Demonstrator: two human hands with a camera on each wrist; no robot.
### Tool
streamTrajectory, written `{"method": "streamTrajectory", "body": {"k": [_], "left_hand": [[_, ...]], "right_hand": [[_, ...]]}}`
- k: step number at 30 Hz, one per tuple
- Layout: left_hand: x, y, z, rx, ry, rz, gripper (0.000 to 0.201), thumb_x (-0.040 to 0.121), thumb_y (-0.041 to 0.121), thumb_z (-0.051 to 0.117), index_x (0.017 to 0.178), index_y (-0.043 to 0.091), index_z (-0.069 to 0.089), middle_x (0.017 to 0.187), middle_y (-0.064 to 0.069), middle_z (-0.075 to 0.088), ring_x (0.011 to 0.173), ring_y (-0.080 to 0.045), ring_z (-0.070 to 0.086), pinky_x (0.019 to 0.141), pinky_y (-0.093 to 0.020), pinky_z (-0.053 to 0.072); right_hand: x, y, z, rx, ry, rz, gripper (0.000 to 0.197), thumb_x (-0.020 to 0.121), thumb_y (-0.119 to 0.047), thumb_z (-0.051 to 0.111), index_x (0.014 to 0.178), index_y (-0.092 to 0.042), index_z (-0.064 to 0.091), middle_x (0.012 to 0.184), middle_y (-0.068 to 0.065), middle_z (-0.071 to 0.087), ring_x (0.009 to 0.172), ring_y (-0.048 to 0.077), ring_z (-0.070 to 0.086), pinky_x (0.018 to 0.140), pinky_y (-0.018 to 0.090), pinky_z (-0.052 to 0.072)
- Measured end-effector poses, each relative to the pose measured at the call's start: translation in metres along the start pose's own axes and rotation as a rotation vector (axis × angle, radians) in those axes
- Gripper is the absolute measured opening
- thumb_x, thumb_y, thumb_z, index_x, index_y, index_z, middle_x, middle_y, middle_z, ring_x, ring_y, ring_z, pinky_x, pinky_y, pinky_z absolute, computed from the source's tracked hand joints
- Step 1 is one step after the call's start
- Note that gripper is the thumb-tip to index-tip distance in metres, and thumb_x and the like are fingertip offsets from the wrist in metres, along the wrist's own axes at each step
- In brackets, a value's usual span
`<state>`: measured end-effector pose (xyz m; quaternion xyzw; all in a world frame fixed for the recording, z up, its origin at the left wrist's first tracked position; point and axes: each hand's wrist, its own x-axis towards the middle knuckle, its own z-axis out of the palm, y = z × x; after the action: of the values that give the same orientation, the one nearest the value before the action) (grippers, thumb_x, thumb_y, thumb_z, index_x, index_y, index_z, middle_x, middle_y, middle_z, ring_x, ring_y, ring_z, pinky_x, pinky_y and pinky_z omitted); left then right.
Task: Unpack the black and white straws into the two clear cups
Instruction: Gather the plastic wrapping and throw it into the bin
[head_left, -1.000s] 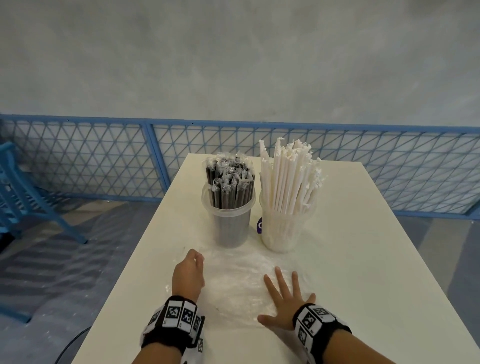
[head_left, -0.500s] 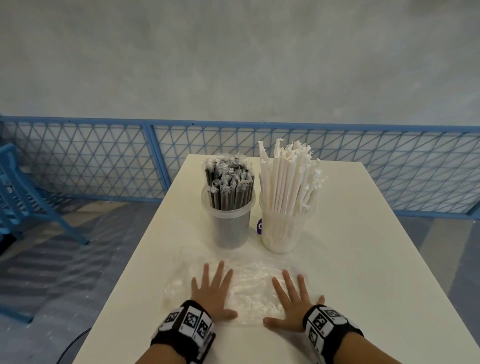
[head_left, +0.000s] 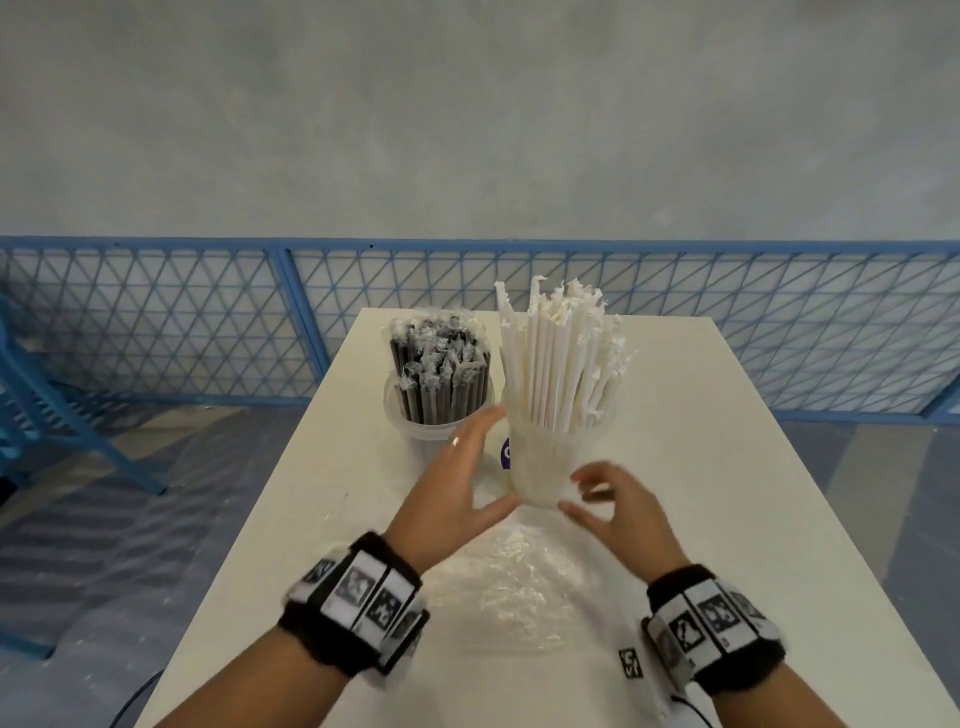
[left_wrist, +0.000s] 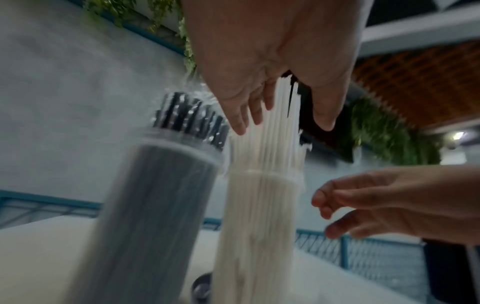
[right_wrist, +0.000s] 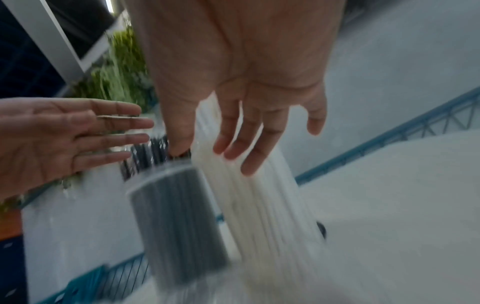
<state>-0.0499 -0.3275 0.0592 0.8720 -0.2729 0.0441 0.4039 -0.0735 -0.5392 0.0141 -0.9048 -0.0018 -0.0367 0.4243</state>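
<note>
Both hands, the left hand and right hand, are spread and empty either side of the white-straw cup, likely to steady it.

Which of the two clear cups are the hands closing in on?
The cup of white straws, on the right: left hand and right hand flank it, open. The cup of black straws stands apart.

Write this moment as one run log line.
left hand: open | right hand: open | both flank cup of white straws | no grip yet
</note>
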Motion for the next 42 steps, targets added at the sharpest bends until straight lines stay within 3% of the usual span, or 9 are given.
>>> {"method": "streamTrajectory", "body": {"k": [5, 12, 15, 17, 21, 25, 30, 38, 42], "left_hand": [[0.071, 0.016, -0.006, -0.228, -0.041, -0.174, 0.128, 0.065, 0.03, 0.083, 0.147, 0.02, -0.014, 0.156, 0.006, 0.003, 0.14, -0.002, 0.006, 0.115, -0.025, 0.012], [0.118, -0.007, 0.007, -0.383, -0.143, -0.358, 0.135, 0.063, 0.009, 0.085, 0.145, 0.012, -0.023, 0.152, -0.004, 0.027, 0.138, -0.016, 0.03, 0.112, -0.031, 0.029], [0.125, -0.022, 0.016, -0.413, -0.165, -0.354, 0.123, 0.059, 0.003, 0.086, 0.146, 0.013, -0.001, 0.13, 0.009, 0.044, 0.127, -0.012, 0.041, 0.104, -0.026, 0.036], [0.128, -0.029, 0.021, -0.406, -0.195, -0.338, 0.122, 0.051, 0.015, 0.092, 0.144, 0.018, 0.013, 0.124, 0.011, 0.049, 0.126, -0.012, 0.046, 0.105, -0.029, 0.039], [0.127, -0.039, 0.027, -0.434, -0.22, -0.302, 0.122, 0.039, 0.043, 0.092, 0.14, 0.016, 0.03, 0.132, -0.004, 0.053, 0.125, -0.014, 0.051, 0.105, -0.038, 0.043], [0.133, -0.032, 0.029, -0.376, -0.148, -0.254, 0.103, 0.049, 0.036, 0.087, 0.135, 0.022, 0.033, 0.126, -0.004, 0.054, 0.121, -0.017, 0.052, 0.099, -0.04, 0.048], [0.146, -0.002, 0.017, -0.533, 0.067, -0.205, 0.096, 0.054, 0.025, 0.087, 0.133, 0.018, 0.034, 0.123, 0.001, 0.057, 0.116, -0.012, 0.056, 0.096, -0.035, 0.049], [0.132, 0.003, -0.001, -0.488, -0.043, -0.168, 0.121, 0.05, 0.018, 0.091, 0.144, 0.026, 0.016, 0.147, 0.006, 0.032, 0.134, -0.007, 0.035, 0.11, -0.026, 0.033], [0.124, -0.011, 0.004, -0.415, -0.252, -0.254, 0.136, 0.06, 0.009, 0.086, 0.147, 0.028, -0.016, 0.149, 0.01, 0.022, 0.134, -0.001, 0.024, 0.103, -0.011, 0.029]], "right_hand": [[0.043, -0.021, -0.038, 0.182, 0.317, -0.038, 0.075, 0.066, -0.028, 0.081, 0.128, -0.017, 0.039, 0.125, 0.0, 0.037, 0.112, 0.013, 0.046, 0.09, 0.025, 0.038], [0.096, -0.015, -0.054, 0.361, -0.155, 0.036, 0.14, 0.054, -0.039, 0.087, 0.142, -0.033, -0.021, 0.156, -0.006, 0.006, 0.141, 0.009, 0.017, 0.116, 0.035, 0.021], [0.105, -0.009, -0.054, 0.382, -0.264, 0.004, 0.137, 0.065, -0.009, 0.081, 0.137, -0.029, -0.034, 0.156, -0.007, 0.001, 0.132, -0.002, 0.02, 0.103, 0.011, 0.031], [0.11, -0.009, -0.051, 0.331, -0.258, -0.027, 0.143, 0.06, -0.019, 0.086, 0.135, -0.035, -0.035, 0.157, -0.009, 0.003, 0.134, -0.001, 0.022, 0.105, 0.013, 0.033], [0.112, -0.011, -0.04, 0.237, -0.146, -0.117, 0.135, 0.047, -0.055, 0.084, 0.137, -0.051, -0.016, 0.146, -0.021, 0.031, 0.139, 0.01, 0.03, 0.114, 0.052, 0.022], [0.113, -0.024, -0.039, 0.407, 0.012, -0.179, 0.088, 0.069, -0.026, 0.079, 0.137, -0.031, 0.023, 0.127, -0.008, 0.052, 0.109, -0.012, 0.051, 0.09, 0.007, 0.042], [0.117, -0.052, -0.054, 0.582, 0.138, -0.268, 0.065, 0.074, -0.022, 0.069, 0.127, -0.024, 0.033, 0.117, -0.014, 0.055, 0.107, -0.007, 0.056, 0.086, 0.012, 0.047], [0.1, -0.037, -0.062, 0.475, 0.038, -0.189, 0.121, 0.046, -0.057, 0.08, 0.14, -0.045, 0.006, 0.151, -0.007, 0.017, 0.138, 0.008, 0.024, 0.108, 0.025, 0.029], [0.094, -0.022, -0.053, 0.505, -0.134, -0.082, 0.134, 0.05, -0.036, 0.086, 0.143, -0.043, -0.011, 0.149, -0.004, 0.023, 0.127, -0.004, 0.039, 0.092, 0.005, 0.036]]}}
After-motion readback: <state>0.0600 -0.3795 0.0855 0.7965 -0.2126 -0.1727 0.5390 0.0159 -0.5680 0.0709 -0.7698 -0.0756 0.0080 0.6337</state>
